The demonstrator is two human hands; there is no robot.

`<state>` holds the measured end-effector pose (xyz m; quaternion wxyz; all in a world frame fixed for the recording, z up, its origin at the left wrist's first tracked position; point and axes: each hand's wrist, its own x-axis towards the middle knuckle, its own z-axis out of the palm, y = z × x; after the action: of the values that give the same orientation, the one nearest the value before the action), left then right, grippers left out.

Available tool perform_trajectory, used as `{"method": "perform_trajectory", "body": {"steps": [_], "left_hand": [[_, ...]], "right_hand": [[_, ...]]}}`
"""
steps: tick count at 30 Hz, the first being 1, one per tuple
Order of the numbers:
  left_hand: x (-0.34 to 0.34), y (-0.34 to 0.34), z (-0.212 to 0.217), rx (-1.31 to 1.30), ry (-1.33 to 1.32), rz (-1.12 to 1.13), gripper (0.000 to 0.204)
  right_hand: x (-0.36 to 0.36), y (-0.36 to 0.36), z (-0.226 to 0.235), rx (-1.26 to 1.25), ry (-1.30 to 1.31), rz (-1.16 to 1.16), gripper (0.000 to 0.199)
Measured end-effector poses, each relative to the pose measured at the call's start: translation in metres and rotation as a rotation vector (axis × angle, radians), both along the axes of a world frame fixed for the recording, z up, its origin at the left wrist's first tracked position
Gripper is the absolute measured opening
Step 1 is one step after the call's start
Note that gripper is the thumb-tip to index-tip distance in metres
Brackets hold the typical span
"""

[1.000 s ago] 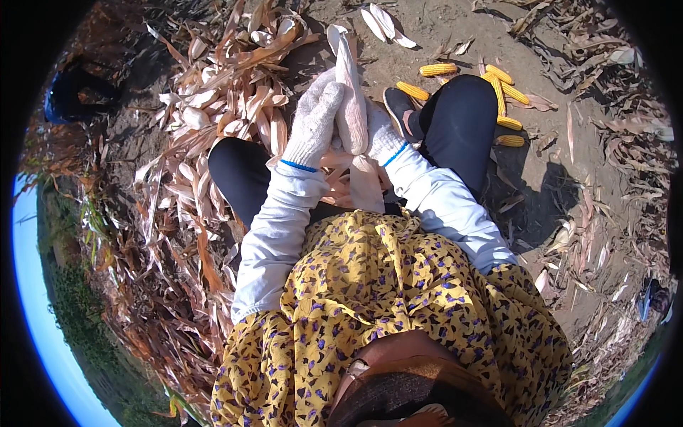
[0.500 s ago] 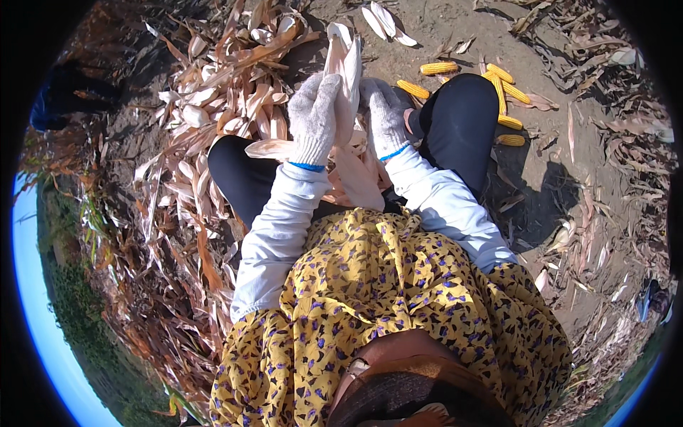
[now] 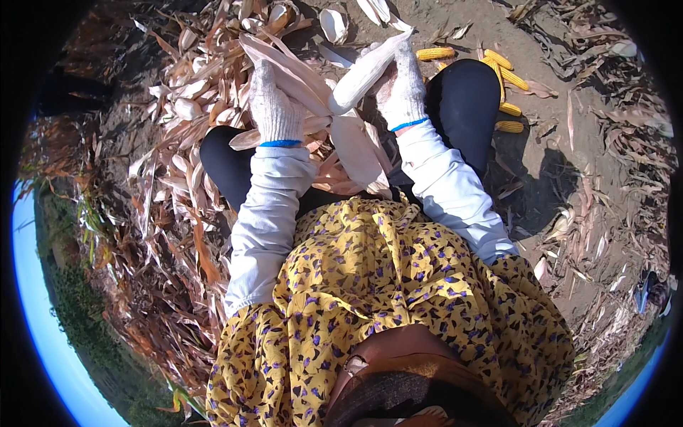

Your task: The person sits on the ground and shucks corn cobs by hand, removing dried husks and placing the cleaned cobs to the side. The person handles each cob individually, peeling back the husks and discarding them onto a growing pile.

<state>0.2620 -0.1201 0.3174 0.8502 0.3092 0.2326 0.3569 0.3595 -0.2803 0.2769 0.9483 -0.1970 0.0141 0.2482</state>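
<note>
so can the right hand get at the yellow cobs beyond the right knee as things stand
Probably not straight away: the right hand looks taken up with a pale husk, and the bent right knee stands between it and the yellow cobs.

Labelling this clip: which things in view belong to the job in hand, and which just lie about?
In the job:
left hand, gripping husk leaves
right hand, gripping pale husk
likely yellow cobs, husk heap

Lying about, seemingly:
dry leaves, far right
bluish item, right edge, kind unclear
</note>
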Motion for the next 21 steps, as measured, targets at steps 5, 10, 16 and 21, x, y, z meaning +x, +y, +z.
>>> {"method": "perform_trajectory", "body": {"steps": [5,10,16,21], "left_hand": [[0.003,-0.016,-0.002,0.111,0.045,-0.037,0.04],[-0.003,-0.028,0.001,0.176,0.053,-0.35,0.049],[-0.008,-0.05,-0.003,0.377,0.313,-0.249,0.03],[-0.009,-0.051,-0.03,1.311,0.104,-0.083,0.03]], "right_hand": [[-0.048,0.017,-0.016,-0.777,-0.11,0.177,0.057],[-0.045,0.016,-0.012,-0.565,-0.237,0.104,0.059],[-0.039,0.017,-0.026,-0.552,-0.25,0.011,0.046],[-0.027,0.028,-0.044,-0.17,0.325,0.185,0.032]]}}
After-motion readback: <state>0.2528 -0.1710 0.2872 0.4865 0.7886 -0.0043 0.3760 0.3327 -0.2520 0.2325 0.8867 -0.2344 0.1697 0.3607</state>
